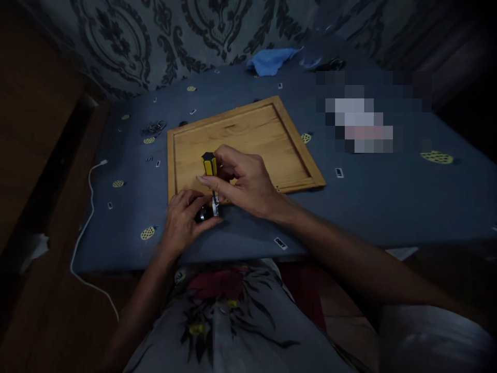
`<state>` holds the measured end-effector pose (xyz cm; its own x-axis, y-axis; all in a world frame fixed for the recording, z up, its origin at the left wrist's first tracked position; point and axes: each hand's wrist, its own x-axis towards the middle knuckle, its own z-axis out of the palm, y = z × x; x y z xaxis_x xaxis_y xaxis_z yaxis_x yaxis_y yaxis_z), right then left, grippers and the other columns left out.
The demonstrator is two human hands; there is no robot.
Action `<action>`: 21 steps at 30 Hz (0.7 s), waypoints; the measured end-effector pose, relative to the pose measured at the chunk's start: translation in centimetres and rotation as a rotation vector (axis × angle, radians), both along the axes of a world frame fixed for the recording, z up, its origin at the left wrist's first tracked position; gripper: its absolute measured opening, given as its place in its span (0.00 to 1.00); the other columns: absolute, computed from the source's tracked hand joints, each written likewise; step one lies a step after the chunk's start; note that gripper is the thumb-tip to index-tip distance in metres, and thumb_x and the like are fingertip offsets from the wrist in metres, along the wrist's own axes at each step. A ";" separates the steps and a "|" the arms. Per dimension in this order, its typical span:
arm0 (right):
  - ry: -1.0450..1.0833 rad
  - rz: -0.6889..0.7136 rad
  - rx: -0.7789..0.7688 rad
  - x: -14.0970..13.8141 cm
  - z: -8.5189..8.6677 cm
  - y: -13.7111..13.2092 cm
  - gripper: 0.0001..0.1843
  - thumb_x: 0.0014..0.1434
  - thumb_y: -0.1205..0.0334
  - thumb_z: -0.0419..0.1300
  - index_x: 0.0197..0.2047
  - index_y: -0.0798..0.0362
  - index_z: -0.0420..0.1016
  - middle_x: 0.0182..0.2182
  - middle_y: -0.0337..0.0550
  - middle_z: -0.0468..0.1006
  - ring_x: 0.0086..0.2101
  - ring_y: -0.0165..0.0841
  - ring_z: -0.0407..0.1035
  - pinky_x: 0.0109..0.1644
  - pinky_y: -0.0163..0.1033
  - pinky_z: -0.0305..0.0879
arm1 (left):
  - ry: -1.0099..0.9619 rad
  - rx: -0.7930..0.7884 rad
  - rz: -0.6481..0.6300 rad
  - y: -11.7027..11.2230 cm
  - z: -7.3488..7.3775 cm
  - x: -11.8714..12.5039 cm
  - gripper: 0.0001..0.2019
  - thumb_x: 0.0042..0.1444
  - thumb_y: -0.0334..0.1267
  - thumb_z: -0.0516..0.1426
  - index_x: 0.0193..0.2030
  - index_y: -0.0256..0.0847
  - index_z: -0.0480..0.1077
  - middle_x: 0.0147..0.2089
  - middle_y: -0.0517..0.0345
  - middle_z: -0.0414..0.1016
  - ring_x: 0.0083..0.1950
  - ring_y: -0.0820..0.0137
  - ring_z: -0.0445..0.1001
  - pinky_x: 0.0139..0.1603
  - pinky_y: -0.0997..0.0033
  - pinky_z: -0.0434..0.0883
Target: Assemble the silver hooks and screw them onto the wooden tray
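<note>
My right hand is closed around a screwdriver with a yellow and black handle, held upright with its shaft pointing down. My left hand grips a small black piece with shiny metal parts at the near edge of the wooden panel. The screwdriver's shaft comes down onto the metal of this piece; its exact kind is too small and dark to tell. Under both hands lies the framed wooden panel, flat on the table, its near left corner partly covered by my fingers. Small dark holes show along its near edge.
The table has a blue patterned cloth. A tangle of small dark metal bits and a few screws lie left of the panel. A blue rag is at the back. A white cable hangs over the left edge.
</note>
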<state>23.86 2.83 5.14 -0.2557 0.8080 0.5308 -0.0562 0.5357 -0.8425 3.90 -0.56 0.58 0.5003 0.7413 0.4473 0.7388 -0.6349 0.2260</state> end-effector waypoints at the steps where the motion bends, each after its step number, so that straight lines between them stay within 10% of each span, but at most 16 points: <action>1: 0.009 0.005 -0.002 0.0 0.0 0.0 0.18 0.64 0.53 0.65 0.31 0.47 0.60 0.25 0.32 0.63 0.26 0.28 0.62 0.26 0.34 0.60 | 0.002 -0.002 0.002 0.0 0.0 0.0 0.21 0.62 0.59 0.61 0.49 0.43 0.76 0.45 0.53 0.78 0.47 0.61 0.76 0.49 0.58 0.74; 21: -0.064 0.189 0.054 0.9 0.5 0.7 0.16 0.68 0.52 0.62 0.33 0.54 0.67 0.29 0.32 0.66 0.26 0.22 0.65 0.31 0.31 0.61 | -0.021 0.026 -0.029 0.2 -0.2 -0.1 0.22 0.62 0.60 0.60 0.47 0.42 0.76 0.44 0.53 0.78 0.45 0.60 0.76 0.47 0.58 0.74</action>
<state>24.73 3.51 5.60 -0.4346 0.7129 0.5504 -0.1079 0.5655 -0.8176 3.82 -0.33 0.34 0.5115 0.7149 0.4767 0.7155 -0.6616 0.2244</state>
